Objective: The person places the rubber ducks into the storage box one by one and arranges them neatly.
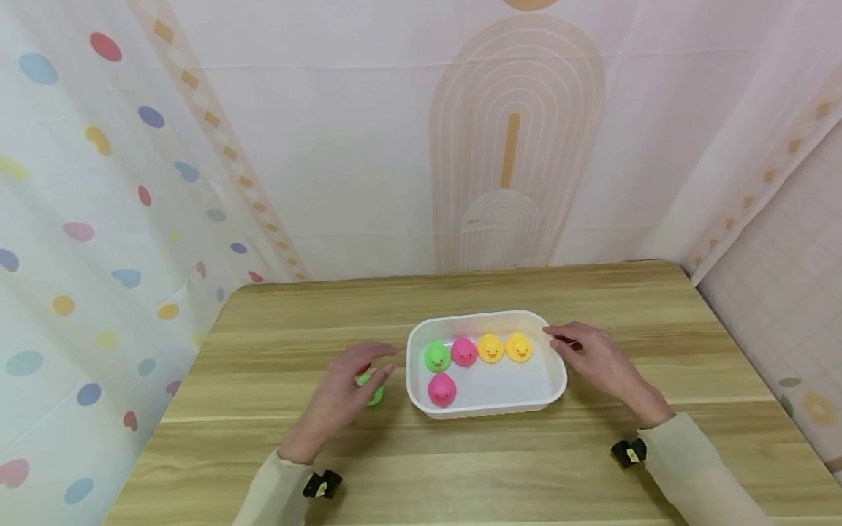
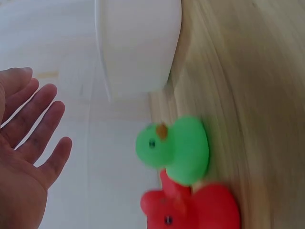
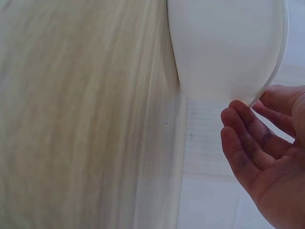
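Head: gap between left hand point(image 1: 337, 393) and tray rim point(image 1: 487, 410)

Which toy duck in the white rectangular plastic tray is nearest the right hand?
The yellow duck at the row's right end; the second yellow duck, the green duck and both pink ducks sit farther left.

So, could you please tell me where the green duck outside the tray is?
In the head view, the green duck is on the table, left of the tray, partly hidden by the left hand.
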`<state>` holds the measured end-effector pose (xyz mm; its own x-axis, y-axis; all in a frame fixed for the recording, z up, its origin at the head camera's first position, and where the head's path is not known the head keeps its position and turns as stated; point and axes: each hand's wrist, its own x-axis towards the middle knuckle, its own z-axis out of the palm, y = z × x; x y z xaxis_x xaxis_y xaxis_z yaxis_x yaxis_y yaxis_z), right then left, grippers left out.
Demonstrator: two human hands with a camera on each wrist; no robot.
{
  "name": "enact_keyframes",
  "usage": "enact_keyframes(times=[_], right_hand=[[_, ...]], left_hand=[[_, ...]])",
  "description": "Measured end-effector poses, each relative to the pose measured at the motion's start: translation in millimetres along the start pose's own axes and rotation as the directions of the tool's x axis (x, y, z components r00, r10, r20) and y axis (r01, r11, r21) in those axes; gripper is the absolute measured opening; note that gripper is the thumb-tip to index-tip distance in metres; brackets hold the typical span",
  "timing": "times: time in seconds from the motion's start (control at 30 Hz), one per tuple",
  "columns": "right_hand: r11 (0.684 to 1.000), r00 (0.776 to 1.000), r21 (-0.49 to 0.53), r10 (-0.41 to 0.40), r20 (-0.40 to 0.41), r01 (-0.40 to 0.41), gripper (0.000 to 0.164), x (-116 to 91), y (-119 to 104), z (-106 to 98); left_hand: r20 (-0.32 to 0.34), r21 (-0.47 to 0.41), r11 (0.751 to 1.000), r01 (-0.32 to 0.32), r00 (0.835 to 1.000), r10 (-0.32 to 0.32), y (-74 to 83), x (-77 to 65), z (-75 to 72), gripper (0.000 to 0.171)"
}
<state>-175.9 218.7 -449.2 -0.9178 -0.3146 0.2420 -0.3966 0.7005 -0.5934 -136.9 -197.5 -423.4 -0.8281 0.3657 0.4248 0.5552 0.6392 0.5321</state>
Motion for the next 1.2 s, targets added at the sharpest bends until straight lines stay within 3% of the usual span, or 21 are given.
enact_keyframes(times=[0.27,0.47,0.8,1.0,1.2], right_hand=[[1.000,1.000,-0.002,0.003,-0.002,-0.003,0.027,-1,0,0],[1.000,1.000,-0.004,0.003,-0.004,-0.003,0.027,-1,-1,0],[1.000,1.000,-0.003,0.003,-0.002,-0.003,0.027,-1,-2,-1],[1.000,1.000,-0.002,0.002,-0.004,-0.002,0.027,-1,-1,0],[1.000,1.000,-0.002,-0.005,-0.002,0.005,0.027,-1,0,0]], left_hand=[[-0.039,-0.002,0.998,0.064,0.997,-0.064,-16.4,-10.1,-19.1,0.028],[-0.072,0.013,0.998,0.066,0.995,-0.065,-27.4,-20.4,-27.7,0.027],[-0.033,0.034,0.986,0.165,0.986,-0.164,-38.2,-43.1,-38.7,0.029],[0.022,0.045,0.973,0.226,0.974,-0.227,-41.8,-55.2,-39.5,0.031],[0.032,0.076,0.970,0.229,0.972,-0.232,-44.2,-64.2,-38.8,0.028]])
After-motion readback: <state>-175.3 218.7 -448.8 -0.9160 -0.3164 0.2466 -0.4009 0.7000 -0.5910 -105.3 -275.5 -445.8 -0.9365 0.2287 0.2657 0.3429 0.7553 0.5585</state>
